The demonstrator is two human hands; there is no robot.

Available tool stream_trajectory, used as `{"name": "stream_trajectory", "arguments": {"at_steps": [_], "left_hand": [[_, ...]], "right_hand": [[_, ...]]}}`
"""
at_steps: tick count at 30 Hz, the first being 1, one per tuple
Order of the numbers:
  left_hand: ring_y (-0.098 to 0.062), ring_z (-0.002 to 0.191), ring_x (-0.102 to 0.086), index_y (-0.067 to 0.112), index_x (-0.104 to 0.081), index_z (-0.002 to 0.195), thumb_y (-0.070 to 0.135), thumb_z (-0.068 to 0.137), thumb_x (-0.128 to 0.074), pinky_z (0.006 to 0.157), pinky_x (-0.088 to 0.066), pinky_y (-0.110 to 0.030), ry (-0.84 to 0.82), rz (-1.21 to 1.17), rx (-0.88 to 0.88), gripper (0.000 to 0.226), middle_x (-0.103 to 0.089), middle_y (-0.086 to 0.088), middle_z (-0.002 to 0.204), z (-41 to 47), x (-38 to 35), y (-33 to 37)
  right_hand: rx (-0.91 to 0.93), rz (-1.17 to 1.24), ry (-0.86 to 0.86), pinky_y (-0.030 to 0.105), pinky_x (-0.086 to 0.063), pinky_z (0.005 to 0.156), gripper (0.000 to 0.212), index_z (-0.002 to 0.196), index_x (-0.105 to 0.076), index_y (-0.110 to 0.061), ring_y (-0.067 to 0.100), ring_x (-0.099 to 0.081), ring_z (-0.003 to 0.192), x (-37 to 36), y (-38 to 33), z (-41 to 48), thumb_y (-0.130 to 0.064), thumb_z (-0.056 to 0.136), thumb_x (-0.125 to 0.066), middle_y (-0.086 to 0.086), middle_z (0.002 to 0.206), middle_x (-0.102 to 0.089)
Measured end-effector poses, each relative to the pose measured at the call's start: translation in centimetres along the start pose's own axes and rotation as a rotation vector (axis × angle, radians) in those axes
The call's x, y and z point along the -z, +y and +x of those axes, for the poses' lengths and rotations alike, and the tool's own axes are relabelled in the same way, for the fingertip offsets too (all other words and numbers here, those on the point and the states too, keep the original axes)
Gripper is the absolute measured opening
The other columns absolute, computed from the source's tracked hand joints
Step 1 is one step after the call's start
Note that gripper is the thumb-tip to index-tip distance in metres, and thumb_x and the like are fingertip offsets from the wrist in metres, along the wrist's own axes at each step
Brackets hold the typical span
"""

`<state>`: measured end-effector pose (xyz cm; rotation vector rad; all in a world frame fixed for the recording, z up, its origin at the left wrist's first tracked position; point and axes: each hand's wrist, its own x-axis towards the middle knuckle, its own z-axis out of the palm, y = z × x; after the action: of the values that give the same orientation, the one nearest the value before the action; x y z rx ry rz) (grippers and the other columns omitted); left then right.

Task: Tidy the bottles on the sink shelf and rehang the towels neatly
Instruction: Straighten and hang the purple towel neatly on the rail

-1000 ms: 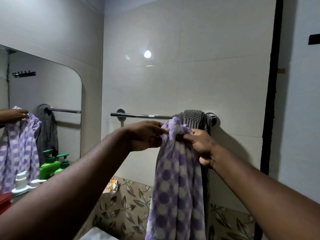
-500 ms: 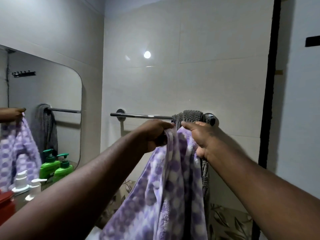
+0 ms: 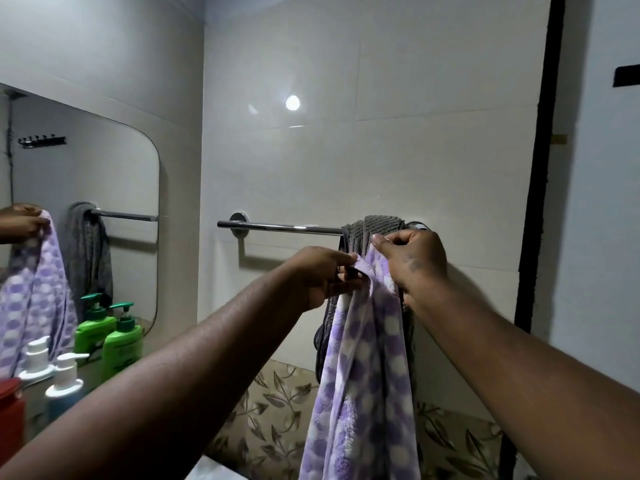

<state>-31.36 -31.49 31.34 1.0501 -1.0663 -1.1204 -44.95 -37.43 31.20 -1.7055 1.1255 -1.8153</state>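
A purple-and-white dotted towel [image 3: 367,382] hangs down from both my hands, just in front of and below the chrome towel rail [image 3: 280,227]. My left hand [image 3: 318,275] pinches its top edge on the left. My right hand [image 3: 412,261] grips the top edge a little higher, close to the rail's right end. A grey ribbed towel [image 3: 377,225] is bunched over the right end of the rail, partly hidden behind the purple towel. On the shelf at the left stand a green pump bottle [image 3: 123,341] and a white-capped pump bottle [image 3: 65,372].
A wall mirror [image 3: 104,174] on the left reflects the rail, both towels and the bottles. A red container [image 3: 10,420] sits at the far left edge. Leaf-patterned tiles [image 3: 273,424] run below the rail. A dark vertical door frame [image 3: 540,168] stands at the right.
Both hands have lifted the purple towel's top edge a little closer to the rail. The right hand rose highest and now sits in front of the grey towel. The purple towel hangs narrower again.
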Motion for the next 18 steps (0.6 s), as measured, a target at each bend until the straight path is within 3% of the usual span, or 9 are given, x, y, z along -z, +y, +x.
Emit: {"name": "stream_trajectory", "arguments": {"at_steps": [3,5,8,11,15,18], "left_hand": [[-0.013,0.041,-0.064,-0.003,-0.064,0.086,-0.004,0.102,-0.052,0.045,-0.058,-0.023,0.024,0.028,-0.036,0.02,-0.062,-0.012,0.069,0.3,-0.3,-0.3],[-0.014,0.043,-0.066,-0.009,-0.065,0.088,-0.009,0.1,-0.052,0.046,-0.058,-0.024,0.041,0.048,-0.061,0.018,-0.064,-0.016,0.07,0.5,-0.4,-0.4],[-0.017,0.05,-0.069,-0.015,-0.062,0.116,-0.011,0.1,-0.05,0.049,-0.06,-0.028,0.024,0.08,-0.077,0.02,-0.063,-0.023,0.086,0.5,-0.2,-0.2],[-0.02,0.055,-0.071,-0.01,-0.058,0.129,-0.011,0.099,-0.05,0.058,-0.065,-0.034,0.014,0.108,-0.082,0.031,-0.065,-0.021,0.083,0.9,0.1,-0.4],[-0.02,0.055,-0.067,-0.006,-0.064,0.124,-0.008,0.1,-0.048,0.054,-0.063,-0.033,0.03,0.144,-0.095,0.029,-0.066,-0.022,0.089,1.3,0.4,-0.4],[-0.021,0.06,-0.064,-0.003,-0.069,0.101,-0.004,0.102,-0.046,0.057,-0.063,-0.033,0.033,0.142,-0.09,0.023,-0.067,-0.021,0.087,1.4,0.5,-0.6]], "right_hand": [[0.078,-0.084,-0.165,0.031,-0.059,0.069,0.018,0.065,-0.077,-0.021,0.01,-0.071,0.064,-0.4,-0.3,-0.6,-0.032,0.08,-0.081,-0.008,0.064,-0.075],[0.149,-0.164,-0.223,0.032,-0.061,0.072,0.016,0.067,-0.078,-0.024,0.007,-0.072,0.068,-0.5,-0.4,-0.8,-0.034,0.079,-0.081,-0.01,0.066,-0.076],[0.211,-0.232,-0.279,0.035,-0.061,0.074,0.015,0.073,-0.079,-0.025,0.005,-0.072,0.067,-0.3,-0.3,-0.7,-0.037,0.082,-0.078,-0.01,0.067,-0.076],[0.239,-0.29,-0.341,0.037,-0.061,0.075,0.015,0.078,-0.08,-0.026,0.007,-0.072,0.067,-0.1,-0.2,-1.0,-0.038,0.086,-0.074,-0.008,0.066,-0.075],[0.399,-0.398,-0.39,0.034,-0.057,0.071,0.017,0.084,-0.082,-0.029,0.006,-0.067,0.071,0.1,-0.4,-1.4,-0.038,0.089,-0.068,-0.011,0.071,-0.072],[0.478,-0.406,-0.397,0.035,-0.055,0.075,0.011,0.092,-0.082,-0.024,0.01,-0.063,0.076,0.2,-0.1,-1.6,-0.029,0.086,-0.073,-0.015,0.073,-0.061]]}}
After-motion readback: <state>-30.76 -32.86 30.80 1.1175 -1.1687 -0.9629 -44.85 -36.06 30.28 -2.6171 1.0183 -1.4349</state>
